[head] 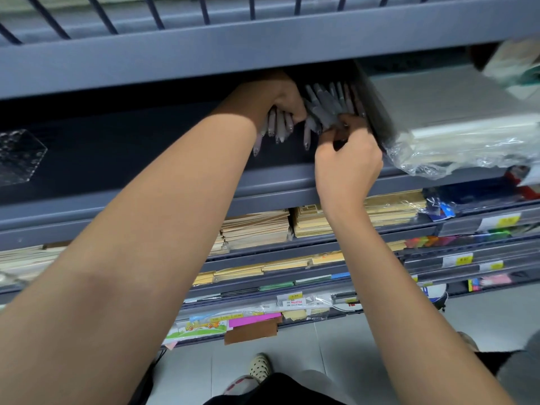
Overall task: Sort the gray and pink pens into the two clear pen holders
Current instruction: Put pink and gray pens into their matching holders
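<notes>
On the shelf (140, 147), the clear holder (20, 156) lies apart from pens (324, 106).

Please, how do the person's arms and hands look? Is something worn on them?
The left forearm and right forearm are bare; no sleeve shows in the frame. The left hand and right hand wear no glove, and no watch, bracelet or ring shows.

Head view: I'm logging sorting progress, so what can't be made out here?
All in the head view:
- Pen colours: the pens held by the left hand and the pile are blurred, shaded under the upper shelf.
- Right hand: its own back hides the fingertips' grip.
- Clear holder: cut off by left edge; contents unreadable.
</notes>
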{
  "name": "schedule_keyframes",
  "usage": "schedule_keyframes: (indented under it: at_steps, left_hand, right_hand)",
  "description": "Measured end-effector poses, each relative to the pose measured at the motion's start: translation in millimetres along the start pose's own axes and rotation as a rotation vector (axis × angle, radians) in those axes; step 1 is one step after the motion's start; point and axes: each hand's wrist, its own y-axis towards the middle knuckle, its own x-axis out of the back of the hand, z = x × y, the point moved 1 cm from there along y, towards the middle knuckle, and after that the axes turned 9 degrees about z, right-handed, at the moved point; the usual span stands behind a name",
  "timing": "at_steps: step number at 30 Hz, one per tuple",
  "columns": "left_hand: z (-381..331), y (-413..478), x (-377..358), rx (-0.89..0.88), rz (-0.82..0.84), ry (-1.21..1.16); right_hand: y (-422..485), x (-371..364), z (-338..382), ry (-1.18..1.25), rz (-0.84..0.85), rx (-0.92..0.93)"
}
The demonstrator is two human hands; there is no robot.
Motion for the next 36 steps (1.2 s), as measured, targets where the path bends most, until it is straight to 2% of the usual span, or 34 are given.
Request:
schedule_keyframes:
  at_steps: [7,11,15,17,19,24,27,29,32,34,36]
  left_hand:
    - [9,13,0,0.079,0.057,0.041]
    - [22,16,2,0.136,0.037,0.098]
    - [31,20,2,0.044,-0.076,0.012]
    - [33,20,2,0.047,-0.043,0.036]
    - [38,21,1,0.089,-0.023,0.001]
    - [55,20,0,0.012,-0.130,-0.179]
    - [64,20,0,-0.022,-0.125,-0.345]
    - [77,21,-1,-0.119,-0.184,-0.552]
    - [96,18,-4,-0.269,-0.224,-0.878]
    - [102,15,-4,-0.321,-0.175,-1.042]
    - [105,9,-3,-0.342,-0.022,-1.140]
  right_hand:
    - [4,-3,5,-0.136,0.034,-0.013]
    - [7,-6,8,-0.272,0.111,0.064]
    - [13,-4,15,-0.302,0.153,0.123]
    - [18,-5,18,-0.368,0.204,0.152]
    - [23,-5,23,-0.432,0.240,0.173]
    - [27,-3,30,-0.498,0.286,0.191]
    - [33,-1,30,-0.479,0.289,0.116]
    - [43,-2,26,-0.379,0.320,-0.005]
    - [48,-2,24,0.115,0.378,-0.193]
    - [42,3,25,0.388,0.401,-0.245]
    - [33,11,30,0.629,0.475,-0.300]
